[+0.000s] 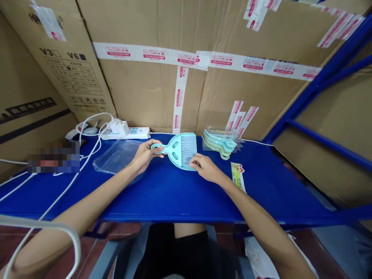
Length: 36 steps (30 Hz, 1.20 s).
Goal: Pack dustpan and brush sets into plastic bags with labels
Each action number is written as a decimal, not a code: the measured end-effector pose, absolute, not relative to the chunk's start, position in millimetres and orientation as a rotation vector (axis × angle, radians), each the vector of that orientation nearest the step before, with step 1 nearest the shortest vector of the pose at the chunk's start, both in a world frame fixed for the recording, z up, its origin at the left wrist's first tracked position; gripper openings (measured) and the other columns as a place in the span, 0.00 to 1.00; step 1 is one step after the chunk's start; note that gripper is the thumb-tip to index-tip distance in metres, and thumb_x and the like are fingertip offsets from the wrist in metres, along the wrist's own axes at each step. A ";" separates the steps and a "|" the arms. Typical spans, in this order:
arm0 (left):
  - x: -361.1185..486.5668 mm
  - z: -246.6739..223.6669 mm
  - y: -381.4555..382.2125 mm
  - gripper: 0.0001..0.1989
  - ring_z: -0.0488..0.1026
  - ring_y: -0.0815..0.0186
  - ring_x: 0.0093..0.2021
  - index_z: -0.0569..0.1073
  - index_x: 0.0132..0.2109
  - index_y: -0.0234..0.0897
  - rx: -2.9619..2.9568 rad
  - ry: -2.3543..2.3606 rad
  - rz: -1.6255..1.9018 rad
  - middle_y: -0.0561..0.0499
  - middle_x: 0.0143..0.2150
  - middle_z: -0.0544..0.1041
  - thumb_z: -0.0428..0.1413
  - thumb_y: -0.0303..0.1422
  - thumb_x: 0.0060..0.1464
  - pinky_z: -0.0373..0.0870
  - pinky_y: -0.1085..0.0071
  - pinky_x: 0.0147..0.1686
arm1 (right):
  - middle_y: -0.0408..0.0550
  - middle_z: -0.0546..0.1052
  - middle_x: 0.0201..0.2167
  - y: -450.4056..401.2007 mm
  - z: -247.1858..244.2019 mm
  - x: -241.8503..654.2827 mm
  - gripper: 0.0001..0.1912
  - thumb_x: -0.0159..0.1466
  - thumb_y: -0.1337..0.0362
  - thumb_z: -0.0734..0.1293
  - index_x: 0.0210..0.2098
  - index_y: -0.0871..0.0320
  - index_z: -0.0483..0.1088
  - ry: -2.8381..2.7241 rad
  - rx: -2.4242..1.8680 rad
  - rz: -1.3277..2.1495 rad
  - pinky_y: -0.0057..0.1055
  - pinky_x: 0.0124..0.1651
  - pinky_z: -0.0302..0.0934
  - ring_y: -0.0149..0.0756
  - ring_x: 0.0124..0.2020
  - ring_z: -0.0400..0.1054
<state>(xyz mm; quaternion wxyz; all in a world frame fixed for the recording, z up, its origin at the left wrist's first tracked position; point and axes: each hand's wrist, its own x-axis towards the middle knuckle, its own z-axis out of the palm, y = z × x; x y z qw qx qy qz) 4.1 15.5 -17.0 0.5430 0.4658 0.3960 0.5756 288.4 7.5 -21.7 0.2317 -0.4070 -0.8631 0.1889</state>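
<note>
A small turquoise hand brush [188, 149] lies nested in a matching dustpan [184, 168], both held just above or on the blue table, which I cannot tell. My left hand [144, 155] is closed around their handles at the left end. At the right end, my right hand [205, 166] has its fingers curled against the dustpan's front edge and the bristle tips. A flat clear plastic bag [116, 157] lies by my left hand. Beyond my right forearm rests a printed yellow-green card [238, 175].
Several packed brush-and-dustpan sets [219, 141] are stacked at the back right. A white power strip [139, 133] with plugs stands at the back left, and white cables [78, 170] trail over the left side. Cardboard [145, 89] walls the rear; a blue metal frame [302, 100] rises at right.
</note>
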 end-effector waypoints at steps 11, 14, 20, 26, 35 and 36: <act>1.0 -18.5 16.7 0.23 0.83 0.58 0.33 0.76 0.38 0.33 1.127 0.956 1.250 0.46 0.31 0.82 0.77 0.32 0.37 0.71 0.73 0.28 | 0.53 0.69 0.47 6.3 -32.5 290.2 0.07 0.74 0.65 0.65 0.40 0.56 0.75 -2.360 -1.215 0.226 0.43 0.55 0.66 0.44 0.51 0.66; -1.1 -21.6 18.7 0.23 0.83 0.59 0.32 0.76 0.38 0.33 1.118 0.962 1.224 0.45 0.31 0.83 0.77 0.30 0.36 0.71 0.73 0.28 | 0.53 0.67 0.48 7.8 -35.1 291.7 0.05 0.73 0.64 0.66 0.40 0.56 0.74 -2.313 -1.249 0.245 0.44 0.55 0.66 0.45 0.52 0.66; -2.8 -25.1 21.8 0.20 0.83 0.59 0.33 0.77 0.38 0.32 1.128 0.977 1.178 0.44 0.32 0.83 0.76 0.30 0.41 0.74 0.74 0.28 | 0.50 0.68 0.49 20.3 -40.5 299.9 0.19 0.62 0.59 0.77 0.48 0.54 0.68 -2.077 -1.318 0.525 0.49 0.59 0.67 0.44 0.50 0.70; -2.3 -23.6 22.6 0.17 0.84 0.60 0.33 0.75 0.40 0.31 1.055 0.925 1.210 0.44 0.33 0.83 0.73 0.25 0.45 0.79 0.74 0.31 | 0.52 0.79 0.48 22.5 -27.4 296.0 0.43 0.59 0.50 0.78 0.64 0.50 0.53 -1.484 -1.182 1.374 0.42 0.38 0.77 0.43 0.39 0.78; 2.9 -27.8 21.2 0.17 0.85 0.59 0.35 0.75 0.40 0.31 1.065 0.873 1.163 0.44 0.34 0.84 0.73 0.24 0.45 0.84 0.69 0.36 | 0.47 0.83 0.32 11.2 -19.9 279.8 0.20 0.70 0.46 0.66 0.52 0.52 0.62 -1.264 -1.086 1.543 0.29 0.14 0.64 0.40 0.20 0.77; 3.1 -28.1 21.3 0.17 0.85 0.59 0.35 0.75 0.40 0.31 1.069 0.878 1.148 0.44 0.34 0.84 0.73 0.24 0.45 0.84 0.69 0.37 | 0.46 0.82 0.31 12.9 -21.8 278.8 0.20 0.69 0.48 0.67 0.52 0.53 0.63 -1.269 -1.106 1.509 0.28 0.14 0.63 0.39 0.19 0.75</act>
